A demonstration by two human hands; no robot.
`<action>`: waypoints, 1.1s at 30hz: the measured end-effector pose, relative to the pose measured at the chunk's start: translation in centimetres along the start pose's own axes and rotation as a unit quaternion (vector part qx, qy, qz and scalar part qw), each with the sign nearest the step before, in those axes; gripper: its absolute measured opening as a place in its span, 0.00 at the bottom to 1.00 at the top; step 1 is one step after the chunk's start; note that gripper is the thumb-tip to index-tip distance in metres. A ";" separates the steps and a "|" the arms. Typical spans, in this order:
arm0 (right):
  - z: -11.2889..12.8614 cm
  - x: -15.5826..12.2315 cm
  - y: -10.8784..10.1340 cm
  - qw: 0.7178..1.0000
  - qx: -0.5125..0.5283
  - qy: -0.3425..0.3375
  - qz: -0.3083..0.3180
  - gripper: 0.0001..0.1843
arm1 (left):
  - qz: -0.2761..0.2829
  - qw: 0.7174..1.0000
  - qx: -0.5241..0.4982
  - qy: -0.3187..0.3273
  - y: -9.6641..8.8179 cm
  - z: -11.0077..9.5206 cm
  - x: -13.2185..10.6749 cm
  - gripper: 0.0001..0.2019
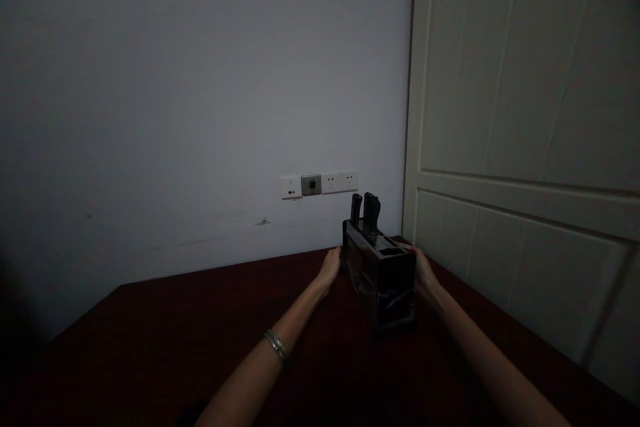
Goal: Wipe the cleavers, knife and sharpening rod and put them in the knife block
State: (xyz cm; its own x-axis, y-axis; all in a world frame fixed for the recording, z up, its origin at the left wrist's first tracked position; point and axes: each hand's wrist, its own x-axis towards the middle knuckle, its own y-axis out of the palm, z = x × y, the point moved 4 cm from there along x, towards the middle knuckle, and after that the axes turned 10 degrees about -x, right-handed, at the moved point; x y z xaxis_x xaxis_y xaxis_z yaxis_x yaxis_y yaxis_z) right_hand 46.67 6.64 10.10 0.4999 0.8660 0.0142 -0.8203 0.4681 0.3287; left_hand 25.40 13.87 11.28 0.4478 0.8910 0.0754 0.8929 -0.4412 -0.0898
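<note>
A glossy black knife block (363, 267) stands on the dark red tabletop (225, 320), set at an angle in front of me. Several black knife handles (370, 212) stick up from the far part of its top. At the block's far left edge is my left hand (330, 265), its fingers reaching round the side and partly hidden. On the opposite side my right hand (424, 269) grips the block, most of its fingers out of sight behind it. The two hands hold the block between them.
Behind the table rises a pale wall (200, 100) with a row of sockets and switch plates (320, 184). A cream panelled door or cabinet side (525, 113) borders the table on the right. The room is dim.
</note>
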 end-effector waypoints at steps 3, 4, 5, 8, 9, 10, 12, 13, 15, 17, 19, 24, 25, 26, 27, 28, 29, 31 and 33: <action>1.5 -1.0 -2.9 0.998 0.002 0.040 -0.058 0.16 | -0.020 0.995 0.099 -0.013 -4.2 0.3 -1.3 0.16; 2.5 -1.5 -3.8 0.995 0.013 0.028 -0.094 0.15 | -0.013 0.992 0.127 -0.022 -5.7 0.4 -1.9 0.15; 3.8 -2.3 -4.8 0.987 0.040 -0.020 -0.154 0.12 | -0.004 0.987 0.156 -0.032 -7.3 0.6 -2.5 0.13; 7.9 -6.0 -5.1 0.958 0.060 -0.159 -0.230 0.09 | 0.033 0.968 0.240 -0.072 -11.8 1.2 -5.2 0.09; 9.1 -7.7 -4.3 0.948 0.050 -0.211 -0.233 0.07 | 0.048 0.959 0.264 -0.086 -13.2 1.3 -6.2 0.07; 10.3 -9.6 -3.3 0.930 0.034 -0.278 -0.236 0.06 | 0.064 0.951 0.286 -0.097 -14.4 1.4 -7.3 0.06; 11.3 -13.3 0.1 0.923 -0.003 -0.349 -0.165 0.07 | 0.099 0.935 0.320 -0.114 -16.3 1.5 -9.5 0.04; 11.1 -15.0 2.2 0.926 -0.042 -0.356 -0.120 0.07 | 0.118 0.927 0.334 -0.122 -17.1 1.5 -10.6 0.03; 9.6 -17.9 6.8 0.923 -0.157 -0.350 -0.010 0.07 | 0.152 0.912 0.356 -0.136 -18.5 1.4 -12.8 0.02; 6.8 -20.4 11.6 0.877 -0.283 -0.367 0.126 0.08 | 0.174 0.900 0.371 -0.149 -19.7 1.3 -15.0 0.02; 3.2 -22.3 15.6 0.810 -0.360 -0.398 0.236 0.09 | 0.199 0.886 0.389 -0.155 -20.5 1.2 -17.1 0.04; -6.1 -24.2 22.0 0.669 -0.517 -0.382 0.374 0.13 | 0.251 0.863 0.410 -0.157 -22.1 1.7 -21.5 0.07; -7.5 -24.3 22.6 0.647 -0.537 -0.373 0.392 0.14 | 0.250 0.863 0.409 -0.159 -22.4 1.9 -22.2 0.08; -8.8 -24.4 23.1 0.630 -0.556 -0.366 0.401 0.14 | 0.246 0.864 0.410 -0.159 -22.7 2.1 -22.8 0.09; -9.9 -24.6 23.5 0.612 -0.572 -0.359 0.413 0.16 | 0.240 0.864 0.414 -0.157 -23.0 2.4 -23.3 0.09; -10.7 -24.8 23.8 0.596 -0.584 -0.355 0.422 0.17 | 0.231 0.864 0.419 -0.154 -23.3 2.7 -23.7 0.10; -11.4 -24.9 23.9 0.582 -0.594 -0.352 0.429 0.18 | 0.221 0.865 0.425 -0.151 -23.5 2.9 -24.1 0.11; -12.2 -25.3 24.1 0.560 -0.610 -0.350 0.438 0.18 | 0.203 0.864 0.436 -0.147 -24.0 3.6 -24.6 0.12; -12.7 -25.7 24.1 0.548 -0.623 -0.349 0.436 0.15 | 0.191 0.863 0.446 -0.142 -24.3 4.3 -24.9 0.10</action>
State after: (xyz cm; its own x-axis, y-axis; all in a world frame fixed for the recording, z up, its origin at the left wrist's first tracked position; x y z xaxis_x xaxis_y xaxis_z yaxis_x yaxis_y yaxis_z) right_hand 10.52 -2.09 5.68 -0.6060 0.7805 0.1536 -0.1674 0.0636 -0.9838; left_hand -7.64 2.85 7.35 0.5582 0.7454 -0.3644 0.2351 -0.5633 -0.7921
